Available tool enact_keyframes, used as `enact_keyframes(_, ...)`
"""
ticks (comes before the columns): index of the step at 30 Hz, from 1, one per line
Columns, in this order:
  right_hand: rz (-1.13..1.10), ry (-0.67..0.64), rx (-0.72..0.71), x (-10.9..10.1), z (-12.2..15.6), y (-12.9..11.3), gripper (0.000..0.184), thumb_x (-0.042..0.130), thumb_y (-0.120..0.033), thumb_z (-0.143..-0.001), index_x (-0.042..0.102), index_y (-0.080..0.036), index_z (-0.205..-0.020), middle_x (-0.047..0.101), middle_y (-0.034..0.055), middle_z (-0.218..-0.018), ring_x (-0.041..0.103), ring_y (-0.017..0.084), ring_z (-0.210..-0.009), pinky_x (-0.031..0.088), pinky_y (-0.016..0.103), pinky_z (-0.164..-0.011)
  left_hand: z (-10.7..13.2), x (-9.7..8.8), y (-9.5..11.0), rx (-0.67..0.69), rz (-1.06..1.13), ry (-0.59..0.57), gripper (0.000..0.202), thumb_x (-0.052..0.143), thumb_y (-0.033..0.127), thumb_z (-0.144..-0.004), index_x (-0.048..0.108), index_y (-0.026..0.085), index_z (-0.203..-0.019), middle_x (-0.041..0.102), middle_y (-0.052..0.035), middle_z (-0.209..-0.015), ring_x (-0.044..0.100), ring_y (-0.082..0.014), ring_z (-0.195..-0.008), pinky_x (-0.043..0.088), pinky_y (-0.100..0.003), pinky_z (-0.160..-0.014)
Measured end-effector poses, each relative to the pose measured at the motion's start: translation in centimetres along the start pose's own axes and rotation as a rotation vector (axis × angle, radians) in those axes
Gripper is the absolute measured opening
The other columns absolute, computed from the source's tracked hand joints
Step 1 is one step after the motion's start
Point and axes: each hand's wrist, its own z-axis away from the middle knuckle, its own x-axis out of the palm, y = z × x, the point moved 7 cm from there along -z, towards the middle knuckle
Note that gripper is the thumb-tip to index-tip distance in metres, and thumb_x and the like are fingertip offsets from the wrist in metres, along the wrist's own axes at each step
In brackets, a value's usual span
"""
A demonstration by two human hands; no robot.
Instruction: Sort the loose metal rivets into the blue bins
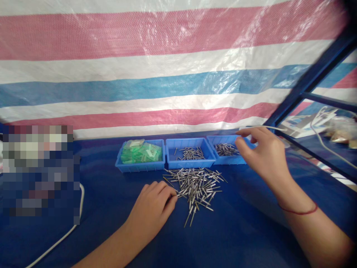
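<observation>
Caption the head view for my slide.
Left hand at the edge of the rivet pile, right hand by the rightmost blue bin.

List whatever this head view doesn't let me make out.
All in the head view:
Things at far left: pixelated.
Right blue bin, right end: behind the right hand.
Whether the left hand grips a metal pin: hidden by curled fingers.
Left forearm: cut off by bottom edge.
</observation>
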Motion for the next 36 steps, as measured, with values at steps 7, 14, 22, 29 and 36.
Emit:
enact_keyframes(7,-0.553,-0.438,-0.254,3.2,4.4,-8.4,0.01,0.058,-0.02,-0.082,0.065,-0.02,-0.09,0.066,0.0052,-0.087,0.062,0.018,-0.082,0.05,0.031,-0.075,0.2,-1.6,-0.4,-0.123,0.305,0.171,0.017,0.041,0.025,-0.095,0.055,0.019,-0.087,0.056,-0.0014,-0.082,0.054,-0.0161,-0.076,0.04,-0.027,-0.07)
enact_keyframes(14,-0.863,-0.62,-0.218,4.2,7.4,-12.0,0.007,0.062,-0.023,-0.085,0.065,-0.019,-0.09,0.065,0.005,-0.082,0.06,0.015,-0.078,0.049,0.028,-0.072,0.3,-1.7,-0.4,-0.135,0.439,0.229,0.014,0.043,0.026,-0.095,0.054,0.019,-0.089,0.055,-0.0001,-0.08,0.051,-0.0144,-0.071,0.039,-0.025,-0.067)
enact_keyframes(22,-0.928,-0.578,-0.108,4.2,7.4,-11.4,0.006,0.057,-0.019,-0.087,0.063,-0.018,-0.085,0.059,0.0033,-0.076,0.053,0.012,-0.065,0.043,0.024,-0.058,0.3,-1.5,0.1,-0.108,0.472,0.19,0.011,0.046,0.025,-0.094,0.054,0.019,-0.088,0.055,0.0001,-0.08,0.052,-0.0142,-0.073,0.04,-0.024,-0.069)
enact_keyframes(29,-0.935,-0.583,-0.136,4.0,7.4,-11.8,0.008,0.056,-0.013,-0.086,0.062,-0.018,-0.084,0.058,0.0023,-0.075,0.049,0.011,-0.065,0.041,0.023,-0.058,0.1,-0.7,0.2,-0.083,0.476,0.149,0.011,0.047,0.026,-0.094,0.057,0.021,-0.098,0.061,-0.0002,-0.088,0.057,-0.0149,-0.08,0.041,-0.025,-0.075)
enact_keyframes(36,-0.902,-0.59,-0.157,4.2,7.4,-11.8,0.011,0.056,-0.01,-0.084,0.062,-0.019,-0.086,0.06,0.0027,-0.077,0.051,0.012,-0.066,0.042,0.024,-0.058,0.4,-1.4,0.0,-0.098,0.476,0.221,0.01,0.05,0.026,-0.093,0.057,0.021,-0.09,0.061,0.0014,-0.081,0.055,-0.0133,-0.072,0.041,-0.023,-0.068)
